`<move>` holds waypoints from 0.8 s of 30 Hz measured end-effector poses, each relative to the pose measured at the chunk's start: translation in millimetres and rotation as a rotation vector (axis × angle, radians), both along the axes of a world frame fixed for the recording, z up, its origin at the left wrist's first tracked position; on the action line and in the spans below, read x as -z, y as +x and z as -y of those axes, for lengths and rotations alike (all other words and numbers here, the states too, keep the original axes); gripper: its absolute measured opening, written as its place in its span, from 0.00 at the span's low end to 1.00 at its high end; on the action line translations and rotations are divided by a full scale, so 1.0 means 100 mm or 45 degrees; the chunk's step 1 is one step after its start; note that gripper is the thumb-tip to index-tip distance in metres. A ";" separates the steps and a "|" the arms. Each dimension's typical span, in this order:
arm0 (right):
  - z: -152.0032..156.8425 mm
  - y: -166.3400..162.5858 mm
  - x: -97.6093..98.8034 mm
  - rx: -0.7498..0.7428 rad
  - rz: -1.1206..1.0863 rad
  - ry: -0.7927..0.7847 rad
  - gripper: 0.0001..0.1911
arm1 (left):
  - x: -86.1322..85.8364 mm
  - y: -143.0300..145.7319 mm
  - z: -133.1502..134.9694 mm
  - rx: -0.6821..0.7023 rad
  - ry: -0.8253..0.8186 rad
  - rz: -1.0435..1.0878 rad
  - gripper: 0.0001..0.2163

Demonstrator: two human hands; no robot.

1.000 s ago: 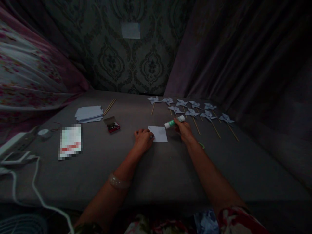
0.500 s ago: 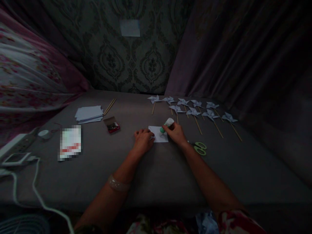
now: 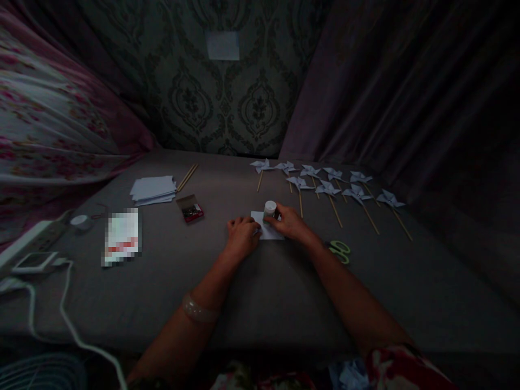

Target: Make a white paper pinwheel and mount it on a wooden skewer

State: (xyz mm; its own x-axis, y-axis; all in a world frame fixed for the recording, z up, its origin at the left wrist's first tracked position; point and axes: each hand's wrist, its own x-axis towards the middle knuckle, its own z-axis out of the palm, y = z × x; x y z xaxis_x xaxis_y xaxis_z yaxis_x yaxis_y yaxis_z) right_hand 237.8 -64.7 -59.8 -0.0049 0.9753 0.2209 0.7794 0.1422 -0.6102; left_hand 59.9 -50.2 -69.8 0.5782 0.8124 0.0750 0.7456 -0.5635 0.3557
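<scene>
A: What is the right hand (image 3: pixel 291 222) doing?

B: Its fingers are pinching a white-and-green cylindrical glue stick (image 3: pixel 270 208), held near upright with the white end up. The lower end points down at a flat white four-sided paper sheet (image 3: pixel 273 233), but I can't tell whether it touches, because the fingers partly cover it.

A: And the left hand (image 3: pixel 242 237)?

B: Its fingers are bent and close together over the sheet's left edge. I can't tell whether they pinch the paper or only press on it. The sheet lies on the grey cloth-covered bench (image 3: pixel 268 309), between the two sets of fingers.

A: Anything near the right fingers?

B: Nine white paper pinwheels on thin wooden sticks (image 3: pixel 356 194) lie beyond them and off to the right. Green-handled scissors (image 3: pixel 340 252) are to their right and closer to the person, just beside the forearm; the arm hides part of the blades.

A: Left of the left fingers?

B: A small red open-lidded box (image 3: pixel 192 212) sits a little beyond them, holding small dark pieces too dim to make out. Beyond that lie thin, bare wooden rods (image 3: pixel 187 177), side by side. Farther left of the fingers is a stack of white paper sheets (image 3: pixel 153 189), its edges uneven.
</scene>
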 end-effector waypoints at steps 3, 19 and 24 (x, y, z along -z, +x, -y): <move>-0.09 0.08 -0.03 -0.163 -0.041 -0.062 0.10 | -0.01 0.00 0.00 0.004 -0.008 -0.007 0.12; -0.16 0.16 -0.10 -0.224 -0.279 -0.272 0.08 | -0.06 -0.01 0.03 0.018 0.027 -0.031 0.12; -0.14 0.32 -0.03 0.281 -0.885 -0.358 0.07 | 0.00 0.00 0.01 0.015 0.064 -0.011 0.12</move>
State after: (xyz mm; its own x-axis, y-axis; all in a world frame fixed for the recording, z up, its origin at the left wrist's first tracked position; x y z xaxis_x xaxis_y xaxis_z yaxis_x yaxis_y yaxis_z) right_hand 269.8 -50.7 -56.7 0.2447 0.9574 -0.1532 0.1975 -0.2039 -0.9589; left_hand 59.6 -51.2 -69.5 0.5883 0.8010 0.1106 0.7420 -0.5891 0.3200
